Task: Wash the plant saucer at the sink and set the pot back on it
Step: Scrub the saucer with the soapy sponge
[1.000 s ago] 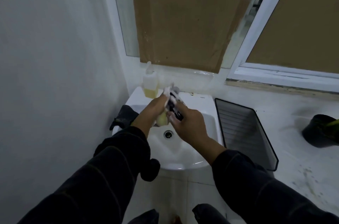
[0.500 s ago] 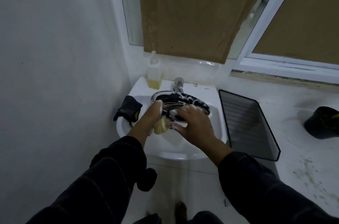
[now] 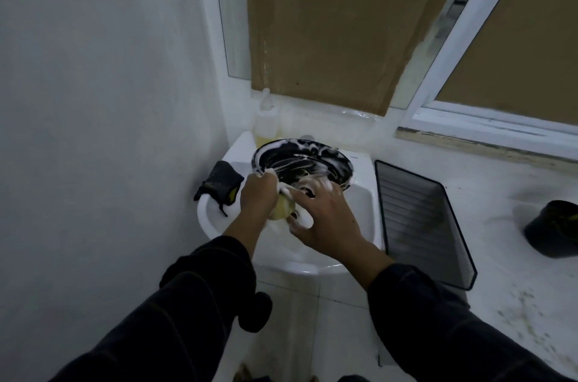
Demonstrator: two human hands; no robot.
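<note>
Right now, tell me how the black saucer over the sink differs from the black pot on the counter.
The round black plant saucer is covered in white suds; the black plastic pot looks dry. The saucer is held tilted above the white sink by the left hand, which also holds a yellow sponge; the pot sits untouched far right. Both are black.

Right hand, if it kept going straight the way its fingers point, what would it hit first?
Probably the soapy black round plastic saucer: the right hand has fingers spread toward its foamy face, seemingly touching already, though depth is unclear.
</note>
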